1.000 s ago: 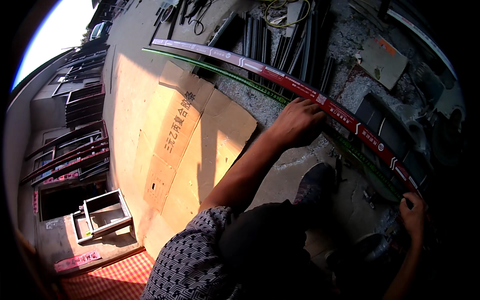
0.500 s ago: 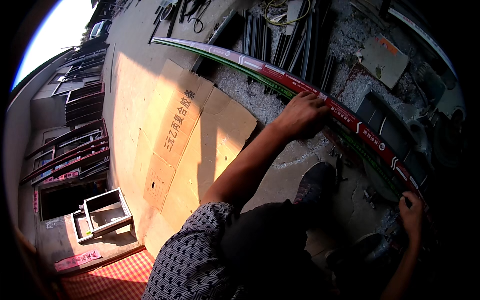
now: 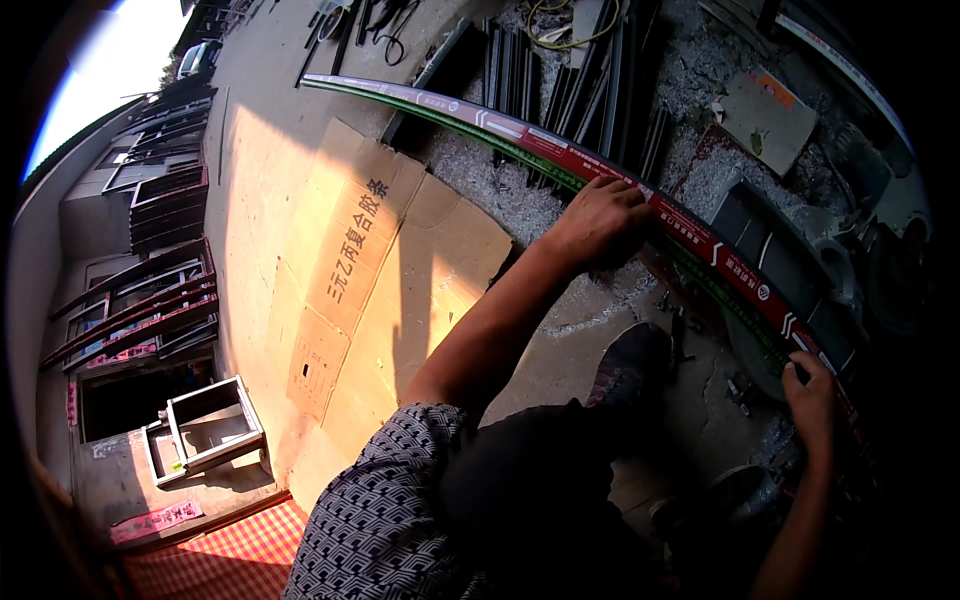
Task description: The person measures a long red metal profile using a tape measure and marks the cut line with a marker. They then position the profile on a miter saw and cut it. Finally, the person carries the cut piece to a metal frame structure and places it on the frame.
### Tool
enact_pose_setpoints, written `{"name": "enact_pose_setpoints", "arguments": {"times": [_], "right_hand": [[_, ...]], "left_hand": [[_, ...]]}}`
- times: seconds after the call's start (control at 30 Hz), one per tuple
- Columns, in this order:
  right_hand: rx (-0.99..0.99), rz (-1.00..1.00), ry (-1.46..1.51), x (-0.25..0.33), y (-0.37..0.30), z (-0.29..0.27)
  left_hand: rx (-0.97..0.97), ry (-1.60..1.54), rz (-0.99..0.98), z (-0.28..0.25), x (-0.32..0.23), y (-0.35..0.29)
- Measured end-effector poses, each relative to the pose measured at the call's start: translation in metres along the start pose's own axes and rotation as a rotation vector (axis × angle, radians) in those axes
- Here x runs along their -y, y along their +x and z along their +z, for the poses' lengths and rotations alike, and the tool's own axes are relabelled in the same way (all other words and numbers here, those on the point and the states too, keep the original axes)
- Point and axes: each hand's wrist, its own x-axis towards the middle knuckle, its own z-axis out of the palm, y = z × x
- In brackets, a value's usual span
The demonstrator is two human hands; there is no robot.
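The long, thin green strip [image 3: 480,136] has come closer along the long red-faced bar [image 3: 735,265]; left hand [image 3: 603,225] and right hand [image 3: 812,388] pinch them together, and uneven pressure could separate them.

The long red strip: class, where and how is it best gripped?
Take the long red strip by its edges at two well-spaced places, probably from the person's side: it is long and narrow, so one hold may let it swing. The left hand and right hand sit apart along its near edge.
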Motion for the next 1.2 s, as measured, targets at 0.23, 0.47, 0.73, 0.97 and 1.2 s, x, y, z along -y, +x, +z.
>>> {"name": "enact_pose_setpoints", "arguments": {"times": [0.23, 0.47, 0.73, 0.97, 1.2], "right_hand": [[0.010, 0.081, -0.010, 0.011, 0.002, 0.000], [0.018, 0.087, -0.058, 0.025, 0.009, -0.013], [0.029, 0.083, -0.080, -0.002, 0.018, -0.012], [0.016, 0.094, -0.085, 0.006, 0.018, -0.012], [-0.038, 0.122, -0.165, -0.002, 0.023, -0.004]], "left_hand": [[0.038, 0.013, -0.025, 0.000, 0.001, 0.005], [0.092, -0.095, -0.059, 0.004, 0.000, 0.012], [0.226, 0.092, -0.023, 0.010, 0.001, 0.029], [0.241, 0.074, 0.027, 0.011, 0.009, 0.034], [0.265, 0.109, 0.003, 0.016, 0.009, 0.032]]}}
